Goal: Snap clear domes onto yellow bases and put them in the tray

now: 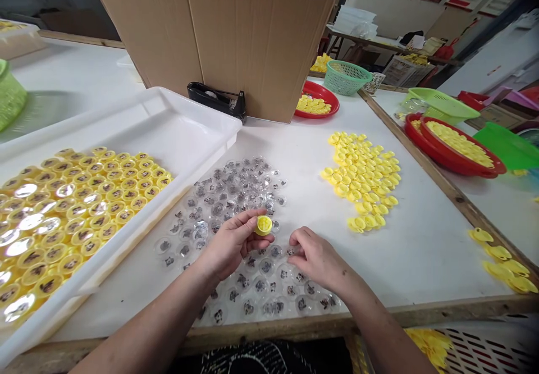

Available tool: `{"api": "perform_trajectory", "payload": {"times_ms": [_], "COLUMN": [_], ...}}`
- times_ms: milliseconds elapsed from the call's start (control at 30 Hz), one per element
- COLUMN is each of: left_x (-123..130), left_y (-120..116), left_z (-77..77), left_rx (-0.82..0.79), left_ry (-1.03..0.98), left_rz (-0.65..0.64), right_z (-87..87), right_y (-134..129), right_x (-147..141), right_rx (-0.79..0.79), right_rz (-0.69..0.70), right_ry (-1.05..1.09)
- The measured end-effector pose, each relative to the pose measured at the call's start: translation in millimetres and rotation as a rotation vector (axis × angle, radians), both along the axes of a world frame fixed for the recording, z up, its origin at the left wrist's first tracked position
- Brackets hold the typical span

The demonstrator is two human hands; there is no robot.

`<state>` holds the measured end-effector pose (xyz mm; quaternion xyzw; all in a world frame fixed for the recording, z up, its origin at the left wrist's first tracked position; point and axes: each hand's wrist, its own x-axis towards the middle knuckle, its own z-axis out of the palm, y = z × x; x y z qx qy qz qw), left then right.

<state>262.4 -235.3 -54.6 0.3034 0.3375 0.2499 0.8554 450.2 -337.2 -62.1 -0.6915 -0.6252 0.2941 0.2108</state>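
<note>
A small round yellow plastic cap (264,225) is pinched between the thumb and fingers of my left hand (236,238), its hollow side facing up. To the right, my right hand (314,255) is low over the table, thumb and forefinger curled around the edge of a clear plastic disc (291,250). Under and around both hands are spread many clear discs (265,267) with small dark animal pictures. A loose heap of yellow pieces (366,174) lies beyond my right hand.
On the left a white tray (197,110) holds rows of yellow caps with pictures (96,180). A cardboard box (236,37) and a black tape dispenser (217,99) stand behind. Red trays (455,160) and a green basket (347,76) are farther right. Wooden strips (433,166) edge the table.
</note>
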Motion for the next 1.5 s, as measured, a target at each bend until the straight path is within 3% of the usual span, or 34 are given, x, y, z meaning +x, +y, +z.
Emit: {"api": "perform_trajectory", "payload": {"times_ms": [167, 333, 500, 733, 1067, 1300, 1500], "left_x": [-0.7, 1.6, 2.0, 2.6, 5.5, 4.1, 1.9], "left_y": [-1.9, -6.1, -11.5, -13.0, -20.0, -17.6, -18.5], "left_z": [-0.5, 1.7, 4.6, 4.9, 4.2, 5.4, 5.5], "left_rx": [0.009, -0.014, -0.049, -0.004, 0.103, 0.236, 0.179], "left_ry": [-0.014, -0.021, -0.121, -0.105, -0.122, -0.134, -0.101], "left_rz": [-0.01, -0.046, -0.124, -0.09, -0.056, -0.058, -0.057], "right_z": [10.5, 27.5, 29.9, 32.3, 59.1, 57.6, 56.8], "right_y": [2.1, 7.5, 19.2, 23.2, 16.0, 14.1, 13.9], "right_x": [0.5, 0.4, -7.9, -18.9, -27.7, -25.8, -29.5], "right_rx": [-0.006, 0.015, 0.042, 0.109, 0.218, 0.244, 0.325], "right_rz": [-0.01, -0.101, -0.078, -0.136, -0.028, -0.028, -0.049], "right_ry": [0.182, 0.723, 0.835, 0.734, 0.171, 0.183, 0.086]}}
